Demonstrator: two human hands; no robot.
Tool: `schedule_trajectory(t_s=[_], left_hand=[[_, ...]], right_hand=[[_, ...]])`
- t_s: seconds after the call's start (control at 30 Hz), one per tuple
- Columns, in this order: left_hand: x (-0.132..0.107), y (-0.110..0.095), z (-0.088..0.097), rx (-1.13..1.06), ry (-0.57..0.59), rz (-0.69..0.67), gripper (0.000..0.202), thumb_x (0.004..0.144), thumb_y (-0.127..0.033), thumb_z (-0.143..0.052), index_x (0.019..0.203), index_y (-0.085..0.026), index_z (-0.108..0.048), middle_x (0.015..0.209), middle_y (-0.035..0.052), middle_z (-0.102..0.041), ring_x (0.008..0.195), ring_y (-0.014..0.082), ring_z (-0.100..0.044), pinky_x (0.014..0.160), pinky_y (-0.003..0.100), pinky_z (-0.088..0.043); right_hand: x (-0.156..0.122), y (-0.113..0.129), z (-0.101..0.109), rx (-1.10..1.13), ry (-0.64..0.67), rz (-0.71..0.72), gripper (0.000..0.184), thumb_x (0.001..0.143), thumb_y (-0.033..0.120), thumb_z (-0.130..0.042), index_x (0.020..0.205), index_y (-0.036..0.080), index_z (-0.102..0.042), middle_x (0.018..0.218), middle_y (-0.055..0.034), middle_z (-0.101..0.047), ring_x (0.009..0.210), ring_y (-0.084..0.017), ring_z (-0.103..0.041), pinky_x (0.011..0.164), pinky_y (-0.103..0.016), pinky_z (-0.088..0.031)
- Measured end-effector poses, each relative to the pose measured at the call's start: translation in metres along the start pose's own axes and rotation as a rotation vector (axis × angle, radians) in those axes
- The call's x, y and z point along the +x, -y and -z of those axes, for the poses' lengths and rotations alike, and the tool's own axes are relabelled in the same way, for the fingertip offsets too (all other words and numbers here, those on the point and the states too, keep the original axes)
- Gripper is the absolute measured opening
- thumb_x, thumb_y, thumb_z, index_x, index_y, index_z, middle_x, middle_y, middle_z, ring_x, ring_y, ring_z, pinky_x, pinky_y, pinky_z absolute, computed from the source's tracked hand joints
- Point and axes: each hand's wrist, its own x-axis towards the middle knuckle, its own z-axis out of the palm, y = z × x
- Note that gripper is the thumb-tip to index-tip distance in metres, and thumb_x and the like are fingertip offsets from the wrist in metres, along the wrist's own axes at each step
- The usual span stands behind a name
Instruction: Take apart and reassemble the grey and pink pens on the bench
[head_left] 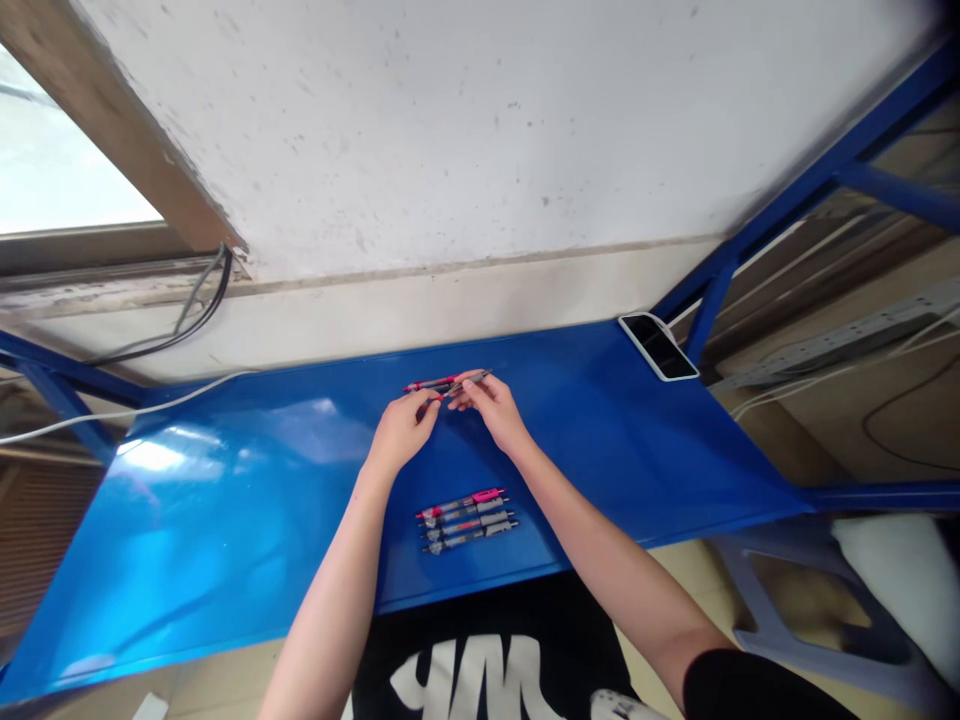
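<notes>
Here we go: a glossy blue metal worktop (225, 520) fills the middle of the view, window glare sliding across its left half, set against a white plaster wall (390, 130) flecked with scuffs and specks. Up left, a window (60, 140) in a wooden frame (127, 130), a black cable (199, 305) drooping below it, and a white cable (127, 412) trailing in over the worktop's left edge. Far right corner, a smartphone (658, 347) lying screen up, blue steel framing (840, 170) climbing behind it. Centre stage, the left hand (401, 432) and right hand (489, 410) meet over the worktop, the grip closed on both sides around a red-and-grey pen (442, 386); one pen or two there, too small to tell. Just nearer the person, four pens (466, 520) lie side by side. Down right, a grey plastic stool (817, 672) stands on the beige floor (660, 600) beside the worktop.
</notes>
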Motion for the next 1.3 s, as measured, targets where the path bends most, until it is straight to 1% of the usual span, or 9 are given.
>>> schedule_trajectory(t_s=[0.1,0.3,0.43,0.63,0.77,0.83,1.07,1.17,1.3], left_hand=[[0.0,0.0,0.0,-0.01,0.003,0.003,0.02,0.098,-0.023,-0.056,0.106,-0.02,-0.073,0.093,0.0054,-0.077,0.071,0.0166,-0.066,0.07,0.028,-0.047],[0.0,0.0,0.0,0.014,0.016,0.025,0.02,0.099,-0.029,-0.057,0.094,-0.019,-0.074,0.074,0.0013,-0.072,0.062,0.0145,-0.06,0.064,0.025,-0.042],[-0.001,-0.001,0.001,0.009,0.02,0.018,0.024,0.099,-0.032,-0.057,0.091,-0.019,-0.074,0.071,0.0003,-0.069,0.06,0.0137,-0.057,0.062,0.025,-0.039],[-0.001,-0.001,0.001,-0.01,0.022,0.027,0.026,0.098,-0.037,-0.06,0.086,-0.019,-0.073,0.068,-0.0001,-0.067,0.059,0.0136,-0.056,0.061,0.025,-0.038],[-0.001,-0.002,0.0,-0.016,-0.005,0.051,0.018,0.097,-0.033,-0.061,0.099,-0.019,-0.071,0.069,-0.0005,-0.068,0.058,0.0142,-0.057,0.061,0.026,-0.041],[0.0,-0.001,0.0,-0.007,-0.017,0.054,0.016,0.096,-0.03,-0.06,0.102,-0.019,-0.07,0.07,-0.0002,-0.068,0.059,0.0148,-0.057,0.062,0.026,-0.042],[0.002,0.002,0.002,-0.009,-0.058,0.015,0.015,0.097,-0.024,-0.055,0.097,-0.019,-0.069,0.084,0.0037,-0.072,0.07,0.0167,-0.063,0.069,0.028,-0.046],[0.002,0.002,0.004,-0.013,-0.08,0.029,0.016,0.098,-0.026,-0.055,0.097,-0.019,-0.069,0.081,0.003,-0.071,0.069,0.0165,-0.062,0.069,0.028,-0.046],[0.002,0.001,0.005,-0.018,-0.071,0.043,0.023,0.101,-0.03,-0.051,0.091,-0.019,-0.068,0.078,0.0028,-0.07,0.069,0.0167,-0.062,0.07,0.027,-0.045]], right_hand=[[0.0,-0.001,0.0,-0.006,0.021,-0.013,0.039,0.08,0.057,-0.079,0.096,0.022,-0.071,0.085,-0.0025,-0.077,0.07,-0.017,-0.075,0.065,-0.028,-0.057],[-0.001,-0.002,-0.001,0.072,0.03,-0.051,0.034,0.084,0.053,-0.077,0.098,0.022,-0.072,0.092,-0.0026,-0.076,0.073,-0.016,-0.076,0.066,-0.027,-0.056],[-0.002,-0.001,-0.002,0.127,0.083,-0.09,0.032,0.083,0.05,-0.079,0.098,0.022,-0.072,0.095,-0.0034,-0.077,0.072,-0.016,-0.075,0.065,-0.027,-0.056],[-0.003,-0.005,-0.002,0.101,0.152,-0.115,0.032,0.083,0.047,-0.081,0.099,0.02,-0.075,0.081,-0.0037,-0.076,0.073,-0.017,-0.074,0.066,-0.029,-0.056],[0.0,-0.007,0.0,0.196,0.097,-0.085,0.031,0.082,0.048,-0.08,0.097,0.022,-0.071,0.092,-0.0025,-0.075,0.068,-0.015,-0.071,0.064,-0.029,-0.056],[0.002,-0.008,0.002,0.224,0.051,-0.069,0.031,0.083,0.048,-0.079,0.097,0.022,-0.069,0.093,-0.0015,-0.074,0.067,-0.014,-0.07,0.063,-0.028,-0.056],[0.006,-0.013,0.006,0.224,-0.071,-0.019,0.033,0.085,0.048,-0.076,0.103,0.025,-0.062,0.09,-0.0001,-0.075,0.064,-0.013,-0.07,0.061,-0.026,-0.055],[0.006,-0.014,0.006,0.205,-0.079,0.001,0.033,0.086,0.046,-0.077,0.105,0.026,-0.058,0.09,0.0005,-0.076,0.065,-0.013,-0.072,0.062,-0.026,-0.055],[0.005,-0.013,0.005,0.203,-0.037,-0.01,0.033,0.085,0.044,-0.078,0.103,0.026,-0.058,0.093,-0.0001,-0.077,0.068,-0.014,-0.074,0.062,-0.026,-0.056]])
